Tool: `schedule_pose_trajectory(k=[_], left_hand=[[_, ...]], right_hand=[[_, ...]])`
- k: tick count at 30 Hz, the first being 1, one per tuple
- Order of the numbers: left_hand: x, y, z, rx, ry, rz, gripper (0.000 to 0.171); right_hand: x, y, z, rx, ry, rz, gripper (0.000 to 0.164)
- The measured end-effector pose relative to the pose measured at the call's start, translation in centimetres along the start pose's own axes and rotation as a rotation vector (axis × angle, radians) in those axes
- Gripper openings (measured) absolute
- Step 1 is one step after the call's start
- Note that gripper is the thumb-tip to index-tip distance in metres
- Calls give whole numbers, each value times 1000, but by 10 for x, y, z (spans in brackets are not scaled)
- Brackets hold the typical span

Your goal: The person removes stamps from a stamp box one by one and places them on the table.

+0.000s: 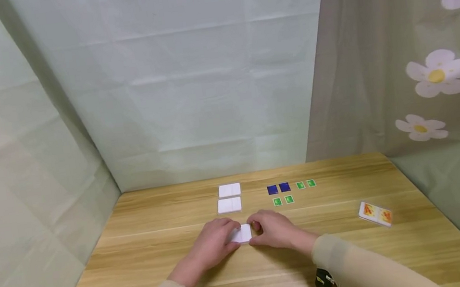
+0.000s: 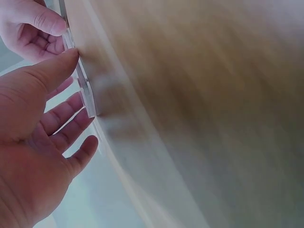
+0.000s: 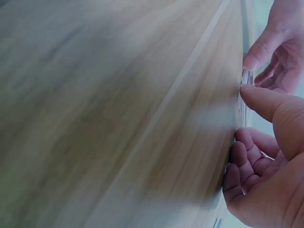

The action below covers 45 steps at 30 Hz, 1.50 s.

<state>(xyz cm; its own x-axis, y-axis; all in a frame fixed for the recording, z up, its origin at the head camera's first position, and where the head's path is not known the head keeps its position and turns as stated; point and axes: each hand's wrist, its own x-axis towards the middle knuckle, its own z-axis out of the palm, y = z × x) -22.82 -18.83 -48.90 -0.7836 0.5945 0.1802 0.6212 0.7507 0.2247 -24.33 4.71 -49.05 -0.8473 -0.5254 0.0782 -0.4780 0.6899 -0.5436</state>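
A flat white card (image 1: 245,233) lies on the table between the two hands, showing a plain face; whether it is one card or a thin stack I cannot tell. My left hand (image 1: 214,240) grips its left end, thumb on the near edge and fingers on the far side. At the right end, my right hand (image 1: 273,229) holds it by the corners between thumb and curled forefinger. Edge-on, the card (image 2: 89,97) looks thin in the left wrist view, with the left hand (image 2: 45,111) around it. The right hand (image 3: 270,152) partly hides it in the right wrist view.
Beyond the hands lie two white cards (image 1: 229,205), one behind the other. Right of them are two dark blue square tiles (image 1: 284,187) and several green ones (image 1: 289,199). A white-edged card with two orange pictures (image 1: 375,214) lies at the right. Cloth walls (image 1: 206,93) enclose the wooden table (image 1: 139,252).
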Motion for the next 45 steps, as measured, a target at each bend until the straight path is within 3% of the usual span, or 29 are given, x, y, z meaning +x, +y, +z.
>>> schedule_pose_trajectory(k=[30, 45], left_hand=[[-38, -38, -16, -19, -2, -121, 39], [-53, -39, -25, 8, 5, -160, 38]], right_hand=[[41, -41, 34, -83, -8, -15, 40], [53, -55, 42, -110, 15, -39, 40]])
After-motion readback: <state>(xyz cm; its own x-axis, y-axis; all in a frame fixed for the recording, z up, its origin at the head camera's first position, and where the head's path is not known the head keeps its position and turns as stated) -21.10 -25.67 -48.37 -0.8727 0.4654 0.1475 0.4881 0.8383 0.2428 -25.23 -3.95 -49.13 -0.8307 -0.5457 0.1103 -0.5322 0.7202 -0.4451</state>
